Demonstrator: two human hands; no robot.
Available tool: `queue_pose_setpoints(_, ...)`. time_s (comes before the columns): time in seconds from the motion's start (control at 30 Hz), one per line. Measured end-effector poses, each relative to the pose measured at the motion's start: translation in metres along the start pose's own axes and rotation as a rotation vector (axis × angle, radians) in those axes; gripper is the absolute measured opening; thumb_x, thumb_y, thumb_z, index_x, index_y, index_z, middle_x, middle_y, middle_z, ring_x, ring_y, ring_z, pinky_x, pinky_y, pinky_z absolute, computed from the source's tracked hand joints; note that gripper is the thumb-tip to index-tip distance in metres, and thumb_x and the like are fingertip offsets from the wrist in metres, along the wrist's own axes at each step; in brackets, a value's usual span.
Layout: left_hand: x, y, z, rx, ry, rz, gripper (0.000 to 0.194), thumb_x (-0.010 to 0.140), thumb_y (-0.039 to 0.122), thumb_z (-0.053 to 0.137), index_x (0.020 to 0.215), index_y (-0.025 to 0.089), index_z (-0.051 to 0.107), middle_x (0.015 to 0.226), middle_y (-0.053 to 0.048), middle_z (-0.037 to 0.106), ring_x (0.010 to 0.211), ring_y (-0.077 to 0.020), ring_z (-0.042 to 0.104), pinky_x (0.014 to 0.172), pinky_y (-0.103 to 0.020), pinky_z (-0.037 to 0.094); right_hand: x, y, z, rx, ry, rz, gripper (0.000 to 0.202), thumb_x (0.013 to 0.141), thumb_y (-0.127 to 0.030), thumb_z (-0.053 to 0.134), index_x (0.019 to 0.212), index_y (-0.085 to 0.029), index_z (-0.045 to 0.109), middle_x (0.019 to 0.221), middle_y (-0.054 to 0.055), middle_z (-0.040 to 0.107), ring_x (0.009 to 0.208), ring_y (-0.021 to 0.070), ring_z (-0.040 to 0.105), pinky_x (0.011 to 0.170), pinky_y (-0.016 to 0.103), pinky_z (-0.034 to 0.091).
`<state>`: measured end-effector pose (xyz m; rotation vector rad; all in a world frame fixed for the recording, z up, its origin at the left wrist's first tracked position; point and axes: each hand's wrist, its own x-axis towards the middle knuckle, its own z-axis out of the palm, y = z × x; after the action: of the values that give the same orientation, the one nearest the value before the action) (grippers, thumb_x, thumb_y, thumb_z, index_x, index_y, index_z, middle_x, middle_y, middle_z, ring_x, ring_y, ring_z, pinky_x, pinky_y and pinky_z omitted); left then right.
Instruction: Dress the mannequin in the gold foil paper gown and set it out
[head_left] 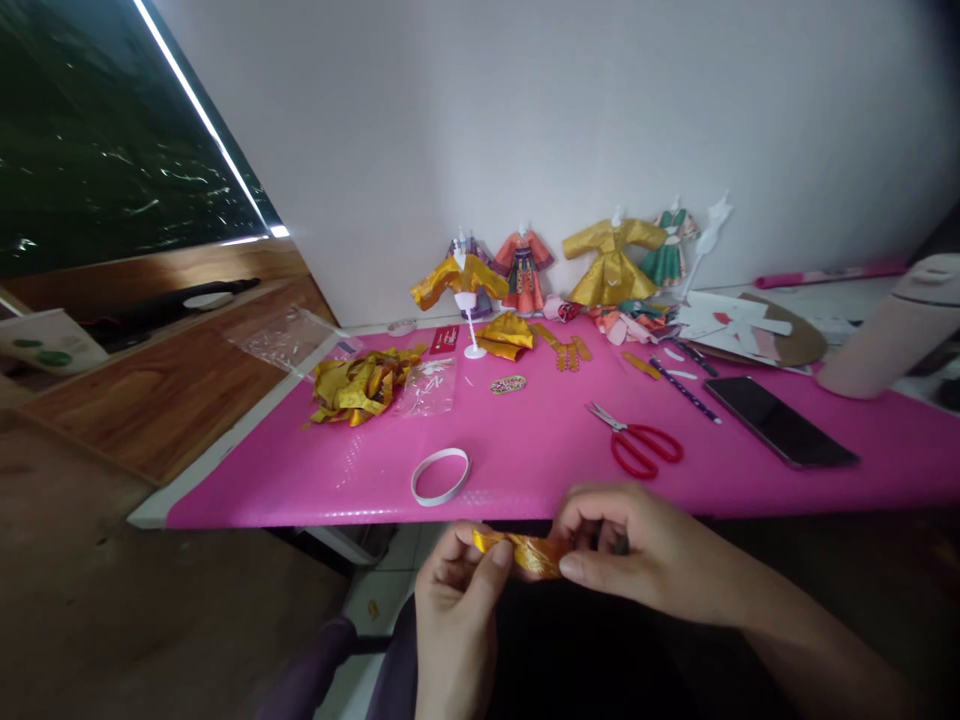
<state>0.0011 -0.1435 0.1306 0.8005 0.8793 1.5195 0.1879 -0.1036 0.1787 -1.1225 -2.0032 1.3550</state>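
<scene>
Between my two hands is a small piece of shiny gold fabric (529, 553), held in front of the table's near edge. My left hand (463, 590) pinches its left end between thumb and fingers. At the other end, my right hand (626, 545) grips it the same way, fingers curled. Beyond my hands lie a white ring (441, 478) and red-handled scissors (637, 438) with their blades pointing away to the left. A gold doll jacket (459, 280) hangs on a small white mannequin stand.
Gold fabric scraps (360, 385) are heaped at the left beside a clear plastic bag (429, 388). A phone (776, 420), a dotted pen (690, 395) and a pale bottle (889, 330) are at the right. Dressed doll forms, including a gold dress (615, 260), line the wall.
</scene>
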Motion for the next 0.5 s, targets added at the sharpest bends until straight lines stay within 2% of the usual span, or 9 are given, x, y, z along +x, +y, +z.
queue_pose_setpoints(0.17, -0.0017, -0.0018, 0.0021, 0.006, -0.058, -0.046, 0.021, 0.077, 0.031, 0.082, 0.073, 0.017, 0.067, 0.06, 0.002, 0.07, 0.055, -0.0111, 0.063, 0.061, -0.021, 0.05, -0.0022, -0.0033, 0.0005, 0.052, -0.026, -0.024, 0.013, 0.082, -0.029, 0.067, 0.085, -0.018, 0.072, 0.089, 0.004, 0.075, 0.073, 0.016, 0.061, 0.065, 0.027, 0.045)
queue_pose_setpoints(0.3, -0.0033, -0.0039, 0.0032, -0.004, -0.09, -0.092, 0.02, 0.077, 0.029, 0.082, 0.074, 0.017, 0.066, 0.059, 0.003, 0.069, 0.054, -0.0091, 0.061, 0.059, -0.018, 0.048, -0.0027, -0.0044, 0.0035, 0.04, -0.018, 0.01, 0.011, 0.081, -0.03, 0.068, 0.081, -0.02, 0.073, 0.079, 0.001, 0.074, 0.062, 0.0128, 0.054, 0.055, 0.024, 0.039)
queue_pose_setpoints(0.5, -0.0035, -0.0071, 0.0073, 0.006, -0.108, -0.09, 0.019, 0.079, 0.031, 0.08, 0.076, 0.016, 0.069, 0.066, 0.001, 0.069, 0.062, -0.0106, 0.061, 0.065, -0.02, 0.05, -0.0011, -0.0023, 0.0066, 0.046, 0.022, 0.061, 0.015, 0.081, -0.031, 0.067, 0.075, -0.018, 0.071, 0.068, 0.001, 0.07, 0.057, 0.0122, 0.05, 0.05, 0.024, 0.033)
